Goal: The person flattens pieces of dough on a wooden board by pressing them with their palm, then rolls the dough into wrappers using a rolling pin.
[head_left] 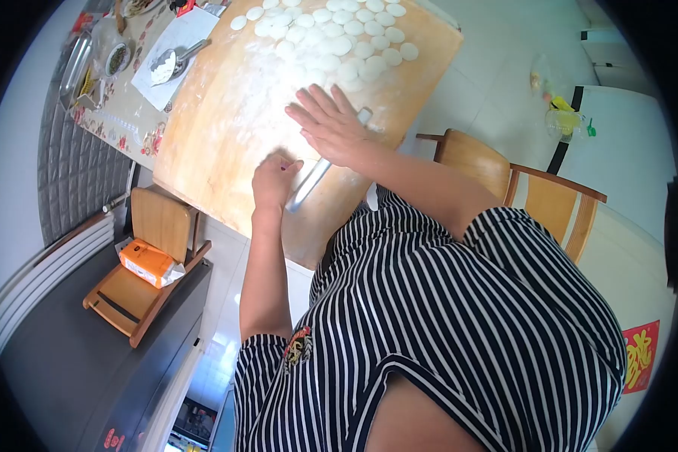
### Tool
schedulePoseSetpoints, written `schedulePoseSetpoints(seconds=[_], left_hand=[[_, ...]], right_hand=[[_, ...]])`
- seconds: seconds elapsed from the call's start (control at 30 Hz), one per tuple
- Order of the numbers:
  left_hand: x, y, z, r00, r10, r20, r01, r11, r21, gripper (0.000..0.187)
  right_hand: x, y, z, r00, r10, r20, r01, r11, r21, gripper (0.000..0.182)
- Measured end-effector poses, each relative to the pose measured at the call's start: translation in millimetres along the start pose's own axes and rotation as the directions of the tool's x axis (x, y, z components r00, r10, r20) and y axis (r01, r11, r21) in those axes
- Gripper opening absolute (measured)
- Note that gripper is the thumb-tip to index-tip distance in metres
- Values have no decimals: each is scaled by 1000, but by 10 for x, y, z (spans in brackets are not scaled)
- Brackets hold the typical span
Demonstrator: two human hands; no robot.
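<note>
A silvery rolling pin [313, 184] lies slantwise on the floured wooden board [211, 143]. My right hand [330, 128] rests flat across the pin, palm down, fingers stretched out and spread. To the left of the pin's near part is my left hand [275, 179], its fingers curled in and the thumb pointing toward the pin. Whatever those fingers hold, if anything, is hidden. Beyond my hands, many thin round dough wrappers [339, 45] are spread over the far end of the board, some overlapping and dusted with flour.
Left of the board, a bowl of flour [163, 69] with a metal handle sits on white paper. A small dish [117, 59] stands farther left on the patterned tablecloth. One wooden chair [162, 226] bears an orange package [147, 261]; another chair [474, 162] is at the right.
</note>
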State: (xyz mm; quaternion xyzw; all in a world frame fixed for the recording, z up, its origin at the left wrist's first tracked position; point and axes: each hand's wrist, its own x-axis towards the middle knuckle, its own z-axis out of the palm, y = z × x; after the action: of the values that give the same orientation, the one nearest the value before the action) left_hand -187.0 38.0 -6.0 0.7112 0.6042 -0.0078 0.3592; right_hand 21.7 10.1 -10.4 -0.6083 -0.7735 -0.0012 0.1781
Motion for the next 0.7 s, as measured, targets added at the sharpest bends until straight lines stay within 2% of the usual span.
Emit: schedulePoseSetpoints(seconds=[0.03, 0.07, 0.2, 0.27, 0.3, 0.37, 0.4, 0.43, 0.5, 0.57, 0.63, 0.7], left_hand=[[41, -30, -6, 998, 66, 13, -67, 995, 80, 34], [64, -75, -18, 986, 169, 10, -169, 983, 75, 32], [-7, -124, -31, 981, 195, 17, -195, 971, 136, 27], [-176, -131, -19, 993, -119, 13, 120, 983, -138, 31], [-225, -168, -2, 993, -121, 13, 121, 982, -143, 31], [-319, -275, 32, 984, -112, 142, 148, 949, -277, 37], [-364, -226, 25, 993, -81, 80, 98, 970, -225, 42], [-352, -172, 1, 993, -85, 80, 101, 970, -221, 42], [-236, -50, -26, 996, -74, 38, 77, 995, -56, 37], [-127, 16, -18, 999, -52, 18, 52, 999, -8, 36], [-71, 33, -17, 999, -33, -4, 33, 999, 40, 35], [-47, 21, -26, 985, 174, -15, -170, 974, 150, 32]], right_hand=[[31, -19, 79, 998, 17, -54, -16, 1000, 15, 56], [31, -37, 139, 994, 34, -106, -31, 999, 33, 55], [-499, 51, -153, 1000, -15, 10, 14, 999, 42, 60], [-818, 137, -274, 973, -86, 213, 57, 989, 137, 61], [-925, 184, -292, 972, -89, 216, 61, 989, 135, 61], [-1065, 215, -277, 975, -124, 184, 81, 972, 222, 62], [-993, 198, -246, 975, -126, 183, 83, 970, 227, 62], [-849, 175, -203, 976, -121, 181, 92, 983, 161, 62], [-507, 117, -142, 977, -120, 178, 105, 990, 95, 62], [-96, 16, -88, 991, -106, 76, 100, 992, 77, 59], [160, -51, 104, 994, -88, 62, 86, 996, 37, 56], [171, -73, 131, 997, -66, 47, 66, 998, -6, 54]])
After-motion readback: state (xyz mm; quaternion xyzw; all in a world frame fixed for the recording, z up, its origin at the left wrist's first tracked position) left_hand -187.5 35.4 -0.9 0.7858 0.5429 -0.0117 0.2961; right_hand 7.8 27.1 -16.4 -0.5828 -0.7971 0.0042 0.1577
